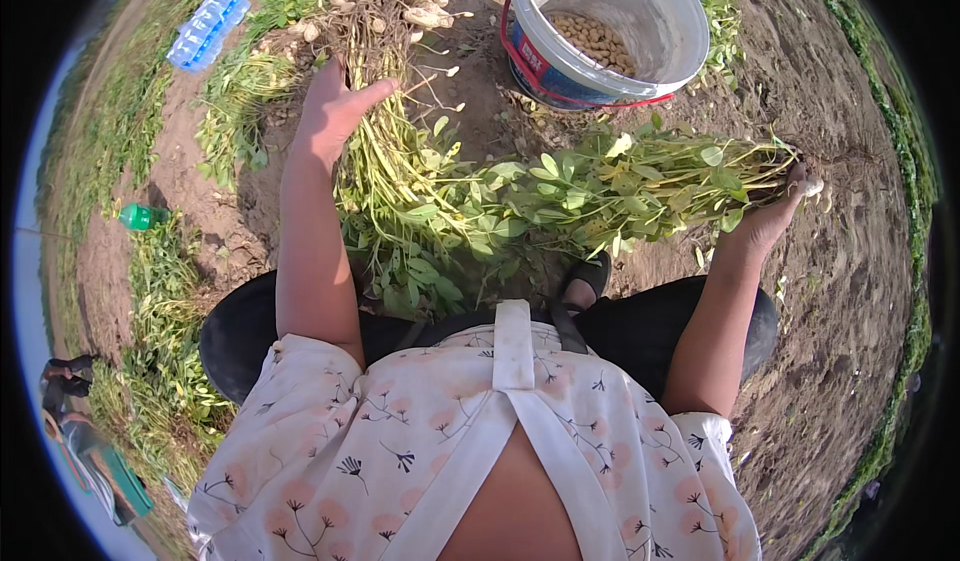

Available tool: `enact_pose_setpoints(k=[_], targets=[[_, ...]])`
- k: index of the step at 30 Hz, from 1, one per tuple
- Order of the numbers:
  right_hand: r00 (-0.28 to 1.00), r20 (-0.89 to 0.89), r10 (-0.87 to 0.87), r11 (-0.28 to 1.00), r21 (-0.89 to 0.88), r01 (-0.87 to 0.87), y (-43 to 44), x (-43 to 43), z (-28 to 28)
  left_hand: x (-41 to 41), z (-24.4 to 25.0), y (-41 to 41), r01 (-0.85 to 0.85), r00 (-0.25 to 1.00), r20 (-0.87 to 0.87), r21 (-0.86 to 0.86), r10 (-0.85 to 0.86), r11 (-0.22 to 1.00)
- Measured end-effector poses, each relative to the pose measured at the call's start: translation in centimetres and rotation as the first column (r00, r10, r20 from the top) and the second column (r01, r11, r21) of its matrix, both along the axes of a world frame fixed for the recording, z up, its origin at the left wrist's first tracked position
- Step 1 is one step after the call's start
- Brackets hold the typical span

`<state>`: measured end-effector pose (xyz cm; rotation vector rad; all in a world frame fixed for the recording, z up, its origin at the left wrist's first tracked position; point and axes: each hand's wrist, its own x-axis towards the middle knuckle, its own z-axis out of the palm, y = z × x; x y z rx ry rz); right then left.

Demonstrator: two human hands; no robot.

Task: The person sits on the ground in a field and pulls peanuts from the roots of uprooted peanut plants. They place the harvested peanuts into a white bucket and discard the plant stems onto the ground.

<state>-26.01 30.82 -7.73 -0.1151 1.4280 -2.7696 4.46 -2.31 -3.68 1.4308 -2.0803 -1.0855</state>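
Observation:
My left hand (341,107) grips the stems of a bunch of peanut plants (390,156); pale peanut pods (427,9) cluster on its roots beyond the hand. At the right, my right hand (772,212) holds the root end of another leafy bunch of peanut plants (630,182), with a few pods showing beside the fingers. The leafy tops of both bunches meet in front of me. Beyond them stands a white plastic bucket (694,50) with a red handle, and loose peanuts (592,41) lie on its bottom.
Further peanut plants (244,103) lie on the soil at the left. A pack of bottles (208,29) and a green plastic bottle (141,216) are there too. A person (71,411) is at the far left edge. Bare soil (840,276) spreads at the right.

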Motion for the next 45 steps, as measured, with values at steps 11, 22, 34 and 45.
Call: enact_pose_setpoints(k=[11,22,34,45], targets=[[0.932,-0.356,-0.071,0.976,0.168,0.139,-0.4,-0.7,-0.3,-3.8,-8.2,2.6,0.699,0.486,0.516,0.254,-0.705,0.669],[0.764,-0.157,0.626,0.747,0.402,-0.529,-8.3,10.1,-1.1,-10.8,-8.6,16.1,0.701,0.599,-0.761,0.349,-0.248,0.622],[0.53,-0.048,0.846,0.389,0.737,-0.553,-8.2,14.3,-7.1,-11.5,-6.9,10.7,0.506,0.398,-0.733,0.677,0.552,0.534],[0.686,-0.502,0.527,0.608,0.786,0.108,-6.0,9.2,-6.8,-14.3,-8.4,8.2,0.537,0.565,-0.825,0.386,0.02,0.75]])
